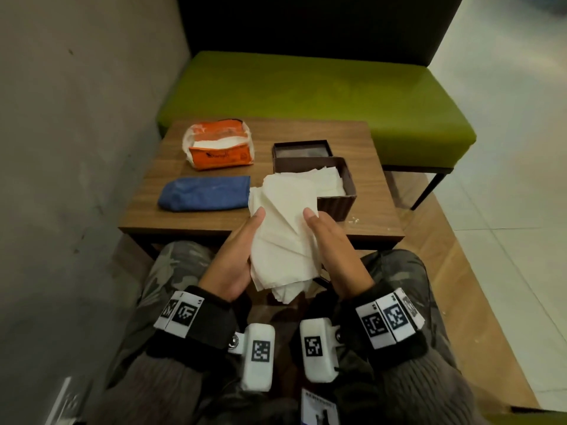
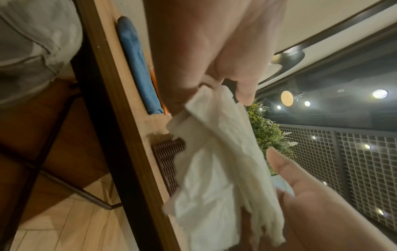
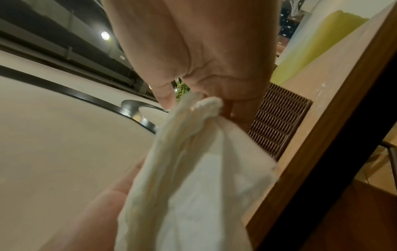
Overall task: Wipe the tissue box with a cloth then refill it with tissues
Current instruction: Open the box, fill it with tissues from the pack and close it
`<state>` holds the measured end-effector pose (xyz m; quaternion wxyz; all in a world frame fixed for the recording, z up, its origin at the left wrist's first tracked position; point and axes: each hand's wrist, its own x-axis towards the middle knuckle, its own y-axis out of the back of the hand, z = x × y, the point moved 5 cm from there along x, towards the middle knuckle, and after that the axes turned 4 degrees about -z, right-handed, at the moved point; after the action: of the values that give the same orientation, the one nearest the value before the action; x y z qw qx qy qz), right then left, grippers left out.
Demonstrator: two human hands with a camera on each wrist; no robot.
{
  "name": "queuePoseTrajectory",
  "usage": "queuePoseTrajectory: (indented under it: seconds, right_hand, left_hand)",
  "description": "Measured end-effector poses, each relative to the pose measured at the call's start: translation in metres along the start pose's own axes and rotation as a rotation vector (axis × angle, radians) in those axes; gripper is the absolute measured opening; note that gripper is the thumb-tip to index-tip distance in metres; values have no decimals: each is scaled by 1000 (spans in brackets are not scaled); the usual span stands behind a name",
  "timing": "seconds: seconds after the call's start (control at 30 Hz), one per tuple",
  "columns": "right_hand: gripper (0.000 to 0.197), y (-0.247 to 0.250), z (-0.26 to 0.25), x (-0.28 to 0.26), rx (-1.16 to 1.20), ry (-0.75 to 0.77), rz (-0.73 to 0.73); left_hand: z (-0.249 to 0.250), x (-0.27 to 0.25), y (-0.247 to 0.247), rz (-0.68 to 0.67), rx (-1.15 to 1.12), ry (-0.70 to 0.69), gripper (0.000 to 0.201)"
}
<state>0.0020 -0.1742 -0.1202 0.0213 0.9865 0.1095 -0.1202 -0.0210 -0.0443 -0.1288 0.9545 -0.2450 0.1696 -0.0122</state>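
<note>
A stack of white tissues hangs over the table's front edge, held between both hands. My left hand grips its left side with the thumb on top. My right hand grips the right side the same way. In the left wrist view the tissues droop from the fingers; in the right wrist view the tissues bunch at the fingertips. The brown woven tissue box stands open just behind, with more tissues inside. A folded blue cloth lies to its left.
The box's brown lid lies behind the box. An orange tissue pack, torn open, sits at the back left of the small wooden table. A green bench is beyond, and a grey wall is close on the left.
</note>
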Motion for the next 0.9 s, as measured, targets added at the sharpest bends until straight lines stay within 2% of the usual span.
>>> queuePoseTrajectory:
  seconds: [0.13,0.23,0.43,0.5,0.6,0.67,0.7,0.8,0.87,0.9]
  right_hand:
    - [45,-18,5,-8,11,-11,-63]
    - [44,-12,0,-11,21,-15,-38]
    - [38,-18,4,-11,50,-30,-56]
    - [46,-14,5,-10,56,-32,-29]
    - [68,6,7,-8,102,-50,22]
    - [85,20,4,-8,64,-43,24]
    - [87,26,1,-8,-1,-25,0]
    - [68,28,-10,-6,-283,2,-233]
    - [43,22,-11,-10,-429,-22,-386]
    - [37,21,-11,-10,-445,-17,-399]
  left_hand:
    - [-6,-5,-8,-1,93,9,36]
    - [-1,-5,-4,8,23,-32,34]
    - [-6,-8,-6,-58,197,-44,54]
    - [-4,-8,-1,-56,221,-59,57]
    - [1,-10,12,-78,336,-36,57]
    - [4,-11,16,-167,480,18,51]
    - [6,-12,15,-229,571,50,47]
    - [14,-13,7,-381,826,119,35]
    - [20,-12,-2,-420,904,122,35]
    - [22,-11,-4,-422,913,114,36]
